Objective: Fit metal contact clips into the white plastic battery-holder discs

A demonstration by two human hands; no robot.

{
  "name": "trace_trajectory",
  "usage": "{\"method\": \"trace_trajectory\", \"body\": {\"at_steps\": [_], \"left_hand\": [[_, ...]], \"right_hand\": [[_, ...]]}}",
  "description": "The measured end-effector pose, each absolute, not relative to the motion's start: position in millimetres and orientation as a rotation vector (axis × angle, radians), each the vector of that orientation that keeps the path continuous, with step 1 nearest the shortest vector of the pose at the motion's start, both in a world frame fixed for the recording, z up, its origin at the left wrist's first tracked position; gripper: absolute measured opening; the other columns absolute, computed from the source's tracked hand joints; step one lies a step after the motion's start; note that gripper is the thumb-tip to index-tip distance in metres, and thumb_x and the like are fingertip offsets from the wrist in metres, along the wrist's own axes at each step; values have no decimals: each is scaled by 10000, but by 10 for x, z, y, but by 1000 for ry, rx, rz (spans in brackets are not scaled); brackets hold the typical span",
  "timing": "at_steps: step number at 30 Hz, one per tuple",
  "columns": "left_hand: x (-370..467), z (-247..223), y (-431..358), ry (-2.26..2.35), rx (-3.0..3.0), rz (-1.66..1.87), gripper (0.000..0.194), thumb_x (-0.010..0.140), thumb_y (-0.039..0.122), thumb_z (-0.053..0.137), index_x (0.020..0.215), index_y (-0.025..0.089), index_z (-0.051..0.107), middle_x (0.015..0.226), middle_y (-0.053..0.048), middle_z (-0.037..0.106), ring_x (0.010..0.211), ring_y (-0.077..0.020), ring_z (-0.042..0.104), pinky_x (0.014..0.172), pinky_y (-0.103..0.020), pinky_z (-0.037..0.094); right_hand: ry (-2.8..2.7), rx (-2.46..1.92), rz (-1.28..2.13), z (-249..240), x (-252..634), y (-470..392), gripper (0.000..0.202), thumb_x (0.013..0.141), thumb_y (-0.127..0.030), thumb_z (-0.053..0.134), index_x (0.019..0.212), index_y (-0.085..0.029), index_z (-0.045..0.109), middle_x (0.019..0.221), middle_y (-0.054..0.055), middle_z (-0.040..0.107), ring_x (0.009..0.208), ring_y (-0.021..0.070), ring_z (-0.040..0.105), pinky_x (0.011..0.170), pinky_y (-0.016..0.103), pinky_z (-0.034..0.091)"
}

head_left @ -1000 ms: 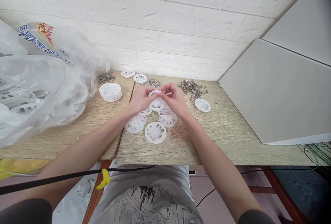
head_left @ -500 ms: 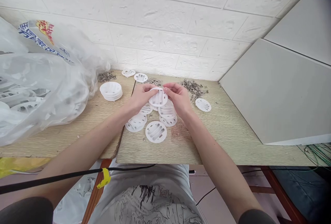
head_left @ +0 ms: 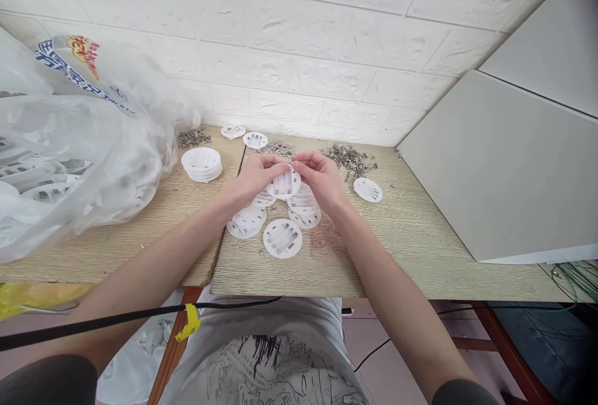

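Observation:
Between my two hands a round white plastic disc (head_left: 286,184) with slots and small metal pieces is held above other discs. My left hand (head_left: 258,176) pinches its left upper edge with thumb and fingers. At the upper right edge, my right hand (head_left: 318,174) has thumb and forefinger together; any small part between them is too small to make out. Below lie several similar discs, one (head_left: 283,238) flat nearest the table's front. A pile of small metal pieces (head_left: 348,159) lies behind my right hand, and a single disc (head_left: 368,189) rests to its right.
On the left stand a stack of white discs (head_left: 202,165) and a big clear plastic bag (head_left: 84,162) filled with discs. More metal pieces (head_left: 194,138) lie near the white wall. A grey panel (head_left: 504,168) leans at the right. A black cable (head_left: 116,318) crosses in front.
The held disc has dropped slightly and turned a little between my hands. My right fingers have shifted slightly left along its upper edge.

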State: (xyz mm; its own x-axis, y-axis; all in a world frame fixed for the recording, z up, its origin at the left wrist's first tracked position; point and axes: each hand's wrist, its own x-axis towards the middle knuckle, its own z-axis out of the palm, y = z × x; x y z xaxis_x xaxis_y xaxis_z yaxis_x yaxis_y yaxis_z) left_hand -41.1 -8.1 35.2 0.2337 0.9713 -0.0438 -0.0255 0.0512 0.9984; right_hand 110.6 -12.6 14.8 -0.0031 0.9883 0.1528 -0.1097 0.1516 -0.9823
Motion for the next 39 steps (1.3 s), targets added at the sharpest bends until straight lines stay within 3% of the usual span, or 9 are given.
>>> {"method": "trace_trajectory", "body": {"at_steps": [13,19,22,26,31,39], "left_hand": [[-433,302,-52,1010,1342,1018,174,700,298,730,768,142,695,651,-13,657,576,-109,562,559,-241,448],[-447,334,-60,1093,1737,1111,205,723,281,686,892,164,679,964,-60,723,893,-185,654,784,-298,511],[-467,310,-50,1142,1994,1133,216,732,223,637,943,186,669,1020,-45,711,957,-193,637,805,-303,505],[-486,248,-24,1162,2225,1157,217,744,171,582,932,197,686,971,-45,696,936,-202,625,818,-317,489],[-488,196,-22,1168,2244,1174,162,802,228,570,907,224,694,997,-54,696,964,-220,628,897,-335,453],[-480,211,-56,1181,2194,1166,97,789,237,577,727,216,648,970,-73,694,950,-245,620,914,-356,429]], "right_hand": [[-1241,-994,1130,151,1105,-138,252,639,-357,793,807,-200,690,735,1,668,687,126,587,659,285,489],[-1192,-1005,1105,126,1101,-122,229,643,-332,784,794,-193,681,733,-1,666,690,124,584,665,286,486],[-1153,-1037,1082,117,1096,-116,230,641,-325,778,793,-187,674,710,-7,650,679,119,574,660,281,484],[-1126,-1044,1075,107,1094,-112,242,641,-326,779,802,-183,666,700,-14,629,669,108,558,658,273,481],[-1119,-1066,1111,87,1091,-104,266,650,-350,772,824,-189,653,682,-28,592,642,99,543,656,276,485],[-1083,-1079,1144,68,1080,-95,275,622,-336,787,808,-181,659,688,-26,607,650,98,554,651,267,483]]}}
